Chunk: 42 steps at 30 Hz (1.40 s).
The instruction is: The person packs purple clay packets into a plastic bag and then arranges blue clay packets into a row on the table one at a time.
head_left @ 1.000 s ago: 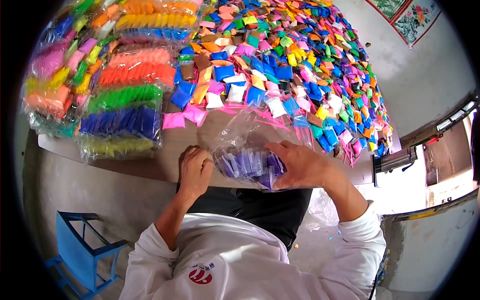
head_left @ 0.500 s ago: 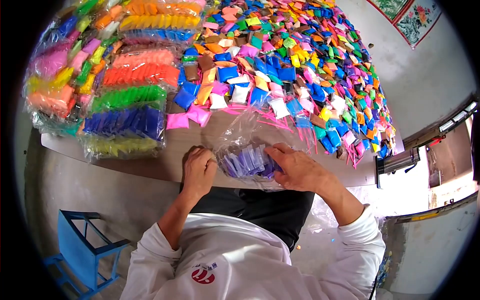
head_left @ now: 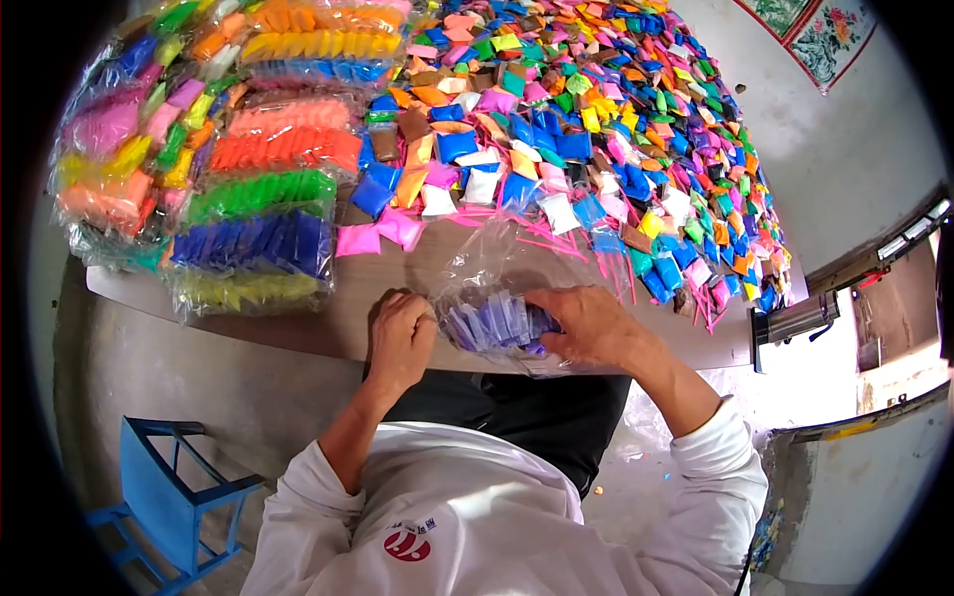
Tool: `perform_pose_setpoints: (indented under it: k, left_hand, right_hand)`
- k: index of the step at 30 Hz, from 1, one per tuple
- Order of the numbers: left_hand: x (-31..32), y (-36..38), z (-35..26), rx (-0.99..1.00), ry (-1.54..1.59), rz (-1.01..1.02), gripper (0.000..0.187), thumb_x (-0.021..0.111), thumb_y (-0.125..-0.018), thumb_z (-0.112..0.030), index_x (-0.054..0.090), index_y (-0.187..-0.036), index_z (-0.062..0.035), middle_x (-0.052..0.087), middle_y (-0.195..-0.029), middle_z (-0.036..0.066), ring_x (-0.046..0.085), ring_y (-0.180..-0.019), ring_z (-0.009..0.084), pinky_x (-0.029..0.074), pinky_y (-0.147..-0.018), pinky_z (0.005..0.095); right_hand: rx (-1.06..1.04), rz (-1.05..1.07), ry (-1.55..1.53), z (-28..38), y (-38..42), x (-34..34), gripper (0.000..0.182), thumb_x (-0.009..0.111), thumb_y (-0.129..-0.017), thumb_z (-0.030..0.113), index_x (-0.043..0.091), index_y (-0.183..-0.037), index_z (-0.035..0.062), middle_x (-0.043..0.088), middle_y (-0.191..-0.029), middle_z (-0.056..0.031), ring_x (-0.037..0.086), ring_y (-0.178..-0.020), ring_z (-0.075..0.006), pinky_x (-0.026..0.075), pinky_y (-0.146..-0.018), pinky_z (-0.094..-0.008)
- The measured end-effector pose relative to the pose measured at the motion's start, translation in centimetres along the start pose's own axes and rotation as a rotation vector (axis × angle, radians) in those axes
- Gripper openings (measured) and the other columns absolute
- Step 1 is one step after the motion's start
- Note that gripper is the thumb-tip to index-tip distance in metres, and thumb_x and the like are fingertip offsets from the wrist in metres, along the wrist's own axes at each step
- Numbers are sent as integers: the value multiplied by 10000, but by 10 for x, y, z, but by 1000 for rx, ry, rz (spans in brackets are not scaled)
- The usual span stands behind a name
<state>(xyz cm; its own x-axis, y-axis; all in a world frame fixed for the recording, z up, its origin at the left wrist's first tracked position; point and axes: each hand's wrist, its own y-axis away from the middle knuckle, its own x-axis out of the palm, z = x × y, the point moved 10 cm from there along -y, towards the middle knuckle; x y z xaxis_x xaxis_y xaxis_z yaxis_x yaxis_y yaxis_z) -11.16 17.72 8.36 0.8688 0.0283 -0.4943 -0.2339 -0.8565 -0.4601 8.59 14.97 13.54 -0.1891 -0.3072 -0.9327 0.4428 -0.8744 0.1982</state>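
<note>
1. Step in hand, as I judge it: arranging slim purple packets with pale, filmy edges [head_left: 492, 323] into a leaning row inside a crinkled clear plastic bag [head_left: 477, 256], which lies at the near edge of a brown wood-look table [head_left: 363, 283].
2. The left hand [head_left: 402, 333] is just left of the bag, its fingers curled closed; I cannot tell whether it pinches the film.
3. The right hand [head_left: 601, 328] is at the bag's right end, thumb and fingers spread around the last packets; how firmly it grips cannot be told.
4. The next move seems to call for light, even pressure from the right, with the left side of the bag steadied so the row stays upright.
5. Left of the bag, clear packs hold rows of dark blue packets [head_left: 253, 243], green packets [head_left: 263, 197] and red packets [head_left: 288, 149]; 2 glossy pink packets, 1 [head_left: 358, 239] beside the other [head_left: 400, 228], lie nearer it.
6. Beyond the bag spreads a heap of small multicoloured packets [head_left: 581, 114], with thin pink strips [head_left: 547, 243] at its near edge.
7. In the way: the bag's own loose film stands up behind the row, close to those strips, and could snag.
</note>
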Motion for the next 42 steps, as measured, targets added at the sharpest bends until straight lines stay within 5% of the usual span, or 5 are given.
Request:
perform_pose_setpoints:
  k: [12, 14, 20, 30, 42]
  left_hand:
    - [1, 0, 2, -17, 6, 11, 88, 546, -817, -58, 548, -758, 7, 575, -778, 182, 555, -810, 378, 437, -757, 462]
    - [0, 1, 1, -13, 7, 4, 85, 544, -816, -56, 549, -761, 9, 577, -782, 183, 554, -810, 381, 438, -757, 465]
    - [2, 0, 2, -23, -7, 16, 84, 541, -815, -53, 550, -762, 11, 580, -786, 182, 553, -807, 382, 440, -757, 463]
    - [0, 0, 0, -6, -4, 10, 97, 537, -821, -65, 553, -761, 10, 583, -782, 176, 554, -803, 374, 441, -765, 457]
    - [2, 1, 2, -24, 22, 12, 93, 540, -822, -57, 553, -760, 12, 579, -778, 182, 555, -808, 380, 441, -763, 458]
  right_hand:
    - [-76, -141, 59, 8, 15, -19, 731, 858, -705, 172, 548, -1354, 40, 603, -1306, -206, 607, -1151, -398, 476, -1020, -442]
    - [177, -93, 70, -7, 22, -25, 669, 842, -724, 149, 554, -1314, 20, 646, -1217, -207, 630, -1109, -398, 506, -948, -441]
    - [136, -71, -29, -13, 20, -29, 381, 784, -761, 121, 622, -1087, 6, 707, -944, -191, 684, -921, -382, 525, -812, -451]
    - [164, -15, -62, -16, 19, -22, 374, 771, -767, 134, 637, -1091, 4, 690, -1023, -222, 651, -1031, -396, 507, -897, -479]
    - [47, -185, -85, -9, 13, -18, 311, 795, -767, 115, 668, -1024, -5, 701, -897, -175, 698, -864, -336, 543, -779, -417]
